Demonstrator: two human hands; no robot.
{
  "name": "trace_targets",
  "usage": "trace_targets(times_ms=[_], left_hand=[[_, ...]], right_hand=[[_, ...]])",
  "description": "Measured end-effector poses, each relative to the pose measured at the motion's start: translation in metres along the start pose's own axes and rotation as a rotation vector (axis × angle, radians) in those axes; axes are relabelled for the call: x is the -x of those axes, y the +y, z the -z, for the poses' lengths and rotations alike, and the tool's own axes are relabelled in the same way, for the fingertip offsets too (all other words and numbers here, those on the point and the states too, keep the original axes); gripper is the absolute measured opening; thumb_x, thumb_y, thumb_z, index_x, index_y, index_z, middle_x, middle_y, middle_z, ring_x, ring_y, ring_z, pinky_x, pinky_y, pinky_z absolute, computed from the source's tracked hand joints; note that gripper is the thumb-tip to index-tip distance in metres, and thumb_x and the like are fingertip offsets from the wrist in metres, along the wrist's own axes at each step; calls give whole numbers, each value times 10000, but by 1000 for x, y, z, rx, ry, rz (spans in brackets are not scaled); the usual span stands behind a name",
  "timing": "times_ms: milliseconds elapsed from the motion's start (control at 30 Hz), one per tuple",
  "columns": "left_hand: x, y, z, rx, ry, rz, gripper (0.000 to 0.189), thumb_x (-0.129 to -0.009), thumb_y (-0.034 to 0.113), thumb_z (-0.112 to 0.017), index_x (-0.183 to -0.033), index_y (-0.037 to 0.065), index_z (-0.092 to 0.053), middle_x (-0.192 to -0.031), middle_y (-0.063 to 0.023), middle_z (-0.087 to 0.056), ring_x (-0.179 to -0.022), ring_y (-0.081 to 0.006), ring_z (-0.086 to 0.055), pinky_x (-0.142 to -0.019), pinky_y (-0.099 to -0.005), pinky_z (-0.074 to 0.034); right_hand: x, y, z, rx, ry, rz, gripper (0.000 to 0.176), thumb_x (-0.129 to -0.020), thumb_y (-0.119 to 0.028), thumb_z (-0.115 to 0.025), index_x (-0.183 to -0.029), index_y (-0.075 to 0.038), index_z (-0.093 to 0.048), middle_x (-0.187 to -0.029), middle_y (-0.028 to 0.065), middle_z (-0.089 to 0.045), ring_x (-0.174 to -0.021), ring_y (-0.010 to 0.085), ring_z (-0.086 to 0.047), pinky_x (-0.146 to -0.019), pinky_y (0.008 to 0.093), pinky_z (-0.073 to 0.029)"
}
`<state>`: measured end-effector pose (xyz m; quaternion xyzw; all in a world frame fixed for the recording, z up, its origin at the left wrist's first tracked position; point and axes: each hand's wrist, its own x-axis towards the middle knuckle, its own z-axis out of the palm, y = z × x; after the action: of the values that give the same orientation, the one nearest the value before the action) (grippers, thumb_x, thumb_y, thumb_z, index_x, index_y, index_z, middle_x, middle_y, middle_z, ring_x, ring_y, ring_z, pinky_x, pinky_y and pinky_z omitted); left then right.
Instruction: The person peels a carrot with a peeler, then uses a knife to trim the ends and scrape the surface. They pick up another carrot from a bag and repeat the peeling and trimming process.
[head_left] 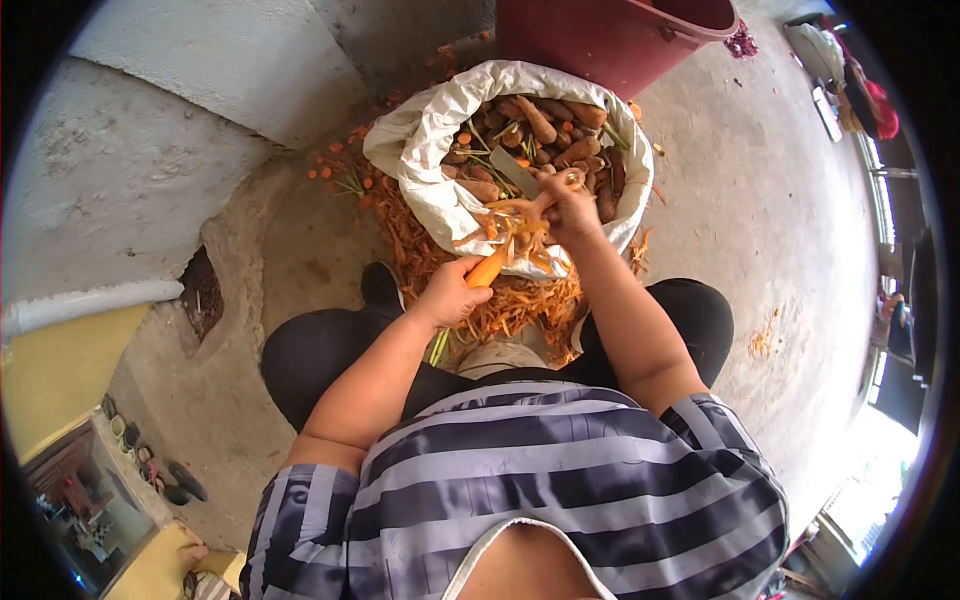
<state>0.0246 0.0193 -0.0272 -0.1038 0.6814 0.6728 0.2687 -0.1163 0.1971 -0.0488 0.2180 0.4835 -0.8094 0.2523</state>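
Observation:
My left hand (448,292) is closed around the thick end of a peeled, bright orange carrot (487,270), which points up toward the sack. My right hand (572,210) is closed just above it, over the sack's near rim. A broad, pale knife blade (514,172) sticks out of the right hand toward the upper left; the handle is hidden by the fingers. Orange strips of peel (520,222) hang around the right fingers and the carrot tip. Beneath them, a white sack (428,185) with rolled edges holds many unpeeled carrots (577,151) and some green stalks.
A big dark red tub (600,45) stands behind the sack. Carrot peelings (500,315) cover the floor between my legs and along the sack's left side, with cut orange ends (335,147) among them. A concrete wall (180,170) rises on the left. Shoes (180,480) lie at lower left.

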Motion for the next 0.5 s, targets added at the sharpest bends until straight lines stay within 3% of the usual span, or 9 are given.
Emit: trace_targets(times_ms=[100, 200, 233, 300, 400, 433, 467, 500], left_hand=[[-6, -8, 4, -191, 64, -69, 483, -703, 41, -611, -1152, -51, -461, -980, -66, -559, -854, -114, -526, -777, -252, -415], [-5, -5, 3, -313, 149, -149, 461, -683, 66, -617, -1119, -18, -493, -946, -124, -586, -835, -182, -565, -757, -274, -430], [-3, -2, 3, -347, 182, -175, 449, -673, 78, -618, -1102, 0, -510, -929, -148, -597, -824, -215, -584, -745, -284, -437], [-7, 0, 9, -242, 192, -146, 445, -707, 38, -598, -1127, -34, -471, -955, -108, -576, -840, -164, -554, -767, -264, -421], [-10, -2, 11, -60, 211, -76, 436, -740, 22, -576, -1148, -37, -432, -961, -82, -558, -851, -144, -534, -772, -257, -413], [-12, -1, 12, 3, 220, -55, 433, -748, 23, -570, -1152, -30, -423, -958, -79, -555, -852, -147, -532, -768, -258, -413], [-15, -6, 15, 95, 183, -10, 426, -769, 47, -560, -1158, -14, -399, -959, -78, -545, -866, -143, -519, -751, -258, -412], [-17, -9, 17, 110, 169, -3, 409, -777, 69, -565, -1147, -13, -409, -955, -77, -544, -856, -139, -515, -742, -257, -410]], right_hand=[[7, 21, -14, 40, -234, -136, 181, -743, -98, -637, -761, -78, -459, -605, 45, -519, -395, 143, -476, -349, 241, -367], [-33, 24, 12, 50, 29, -80, 187, -739, -109, -654, -783, -50, -482, -655, 64, -557, -426, 153, -514, -361, 264, -404], [-40, 20, 15, 64, 76, 20, 190, -741, -109, -652, -841, -31, -511, -675, 61, -573, -484, 159, -561, -397, 269, -446], [-60, 19, 35, 99, -8, 43, 268, -745, -186, -653, -920, -25, -528, -819, 121, -583, -720, 227, -607, -587, 339, -505], [-61, 35, 55, 1560, 361, 356, 336, -751, -236, -621, -1011, -50, -517, -1059, 187, -512, -994, 287, -516, -807, 427, -442], [-56, 44, 61, 1646, 411, 193, 406, -753, -243, -583, -1110, -88, -467, -1205, 201, -394, -1129, 312, -396, -909, 462, -351], [-50, 54, 70, 1779, 420, 116, 427, -758, -184, -550, -1154, -93, -421, -1210, 175, -393, -1126, 294, -406, -881, 436, -382], [-46, 61, 74, 1827, 439, 5, 442, -758, -221, -578, -1147, -91, -414, -1182, 147, -422, -1112, 296, -419, -878, 426, -387]])
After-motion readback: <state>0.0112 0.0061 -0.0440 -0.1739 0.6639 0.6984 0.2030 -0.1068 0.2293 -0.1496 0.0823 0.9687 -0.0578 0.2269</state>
